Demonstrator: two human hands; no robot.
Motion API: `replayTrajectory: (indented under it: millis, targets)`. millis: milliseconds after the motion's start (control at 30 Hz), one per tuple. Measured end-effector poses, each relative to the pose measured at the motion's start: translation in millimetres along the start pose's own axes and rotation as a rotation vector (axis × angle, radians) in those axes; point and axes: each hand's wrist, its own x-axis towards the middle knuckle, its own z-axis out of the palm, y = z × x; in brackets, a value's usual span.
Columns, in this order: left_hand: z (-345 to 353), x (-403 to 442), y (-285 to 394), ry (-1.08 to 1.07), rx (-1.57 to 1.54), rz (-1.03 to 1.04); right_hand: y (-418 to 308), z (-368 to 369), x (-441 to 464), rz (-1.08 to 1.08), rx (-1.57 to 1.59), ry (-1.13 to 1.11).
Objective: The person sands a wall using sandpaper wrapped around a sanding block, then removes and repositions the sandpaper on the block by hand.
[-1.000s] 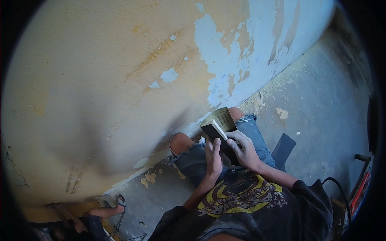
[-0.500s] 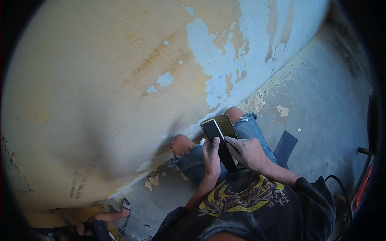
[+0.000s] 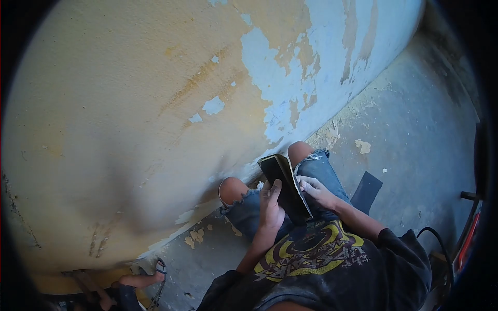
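My left hand [image 3: 271,206] is closed around a black, flat, rectangular block [image 3: 272,169], its thumb lying across the top. A sheet of what looks like sandpaper [image 3: 289,180] lies along the block, and its pale-edged flap stands up on the right side. My right hand [image 3: 316,191] pinches that flap at its right edge, fingertips partly hidden behind it. Both hands are above my lap, between my knees in torn jeans [image 3: 317,168]. A separate dark rectangular sheet [image 3: 367,191] lies on the floor to the right.
A wall [image 3: 155,103] with peeling yellowish paint and pale blue patches rises close in front. Paint flakes [image 3: 362,146] lie on the concrete floor [image 3: 415,140]. Another person's leg [image 3: 139,280] shows at lower left. A black cable [image 3: 442,241] curves at right.
The sheet's right flap, spread out lower before, now stands up along the block's side. My right hand has moved from the block's top to the flap's outer edge.
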Motion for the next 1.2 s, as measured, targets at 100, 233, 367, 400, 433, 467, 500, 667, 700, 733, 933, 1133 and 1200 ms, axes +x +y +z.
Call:
replayTrajectory:
  millis: [100,233,367,400,433,467,500,667,700,733,933,1133,1200]
  targets:
    - [-3.2,-4.6,3.5,0.076,0.079,0.049,12.4,9.3,-9.2,0.022,0.313,-0.083]
    - [5.7,-14.5,15.4,-0.014,0.147,0.069,16.5,2.1,-10.6,-0.007,0.173,-0.190]
    - [-2.5,-17.6,14.1,-0.085,0.214,0.129,-11.2,20.4,-5.2,-0.038,0.068,-0.093]
    - [0.2,-20.8,17.0,-0.078,0.217,0.124,-11.2,21.3,-5.9,0.021,0.072,-0.098]
    - [6.1,-24.2,21.2,-0.062,0.228,0.127,-9.8,21.6,-7.5,0.031,0.075,-0.100]
    - [10.0,-24.3,23.5,-0.048,0.236,0.136,-9.9,19.9,-7.6,0.042,0.029,-0.093]
    - [9.9,-23.9,23.1,-0.042,0.231,0.138,-10.0,18.3,-7.7,0.053,-0.017,-0.087]
    - [2.0,-23.8,23.1,0.021,0.266,0.098,-10.8,30.8,-15.4,0.057,-0.152,-0.004]
    - [5.4,-24.2,25.0,0.027,0.261,0.118,-13.6,34.1,-16.4,0.047,-0.161,-0.023]
    - [4.4,-23.7,26.0,0.026,0.259,0.117,-16.8,35.4,-17.6,0.036,-0.171,-0.044]
    - [0.7,-35.3,48.7,0.150,0.335,0.124,0.6,21.0,-37.6,0.274,0.202,-0.377]
    - [5.3,-42.1,43.0,0.155,0.262,0.119,-20.9,40.4,-32.0,0.185,0.189,-0.306]
    - [2.1,-44.8,40.0,0.161,0.227,0.124,-29.2,50.7,-32.1,0.164,0.022,-0.196]
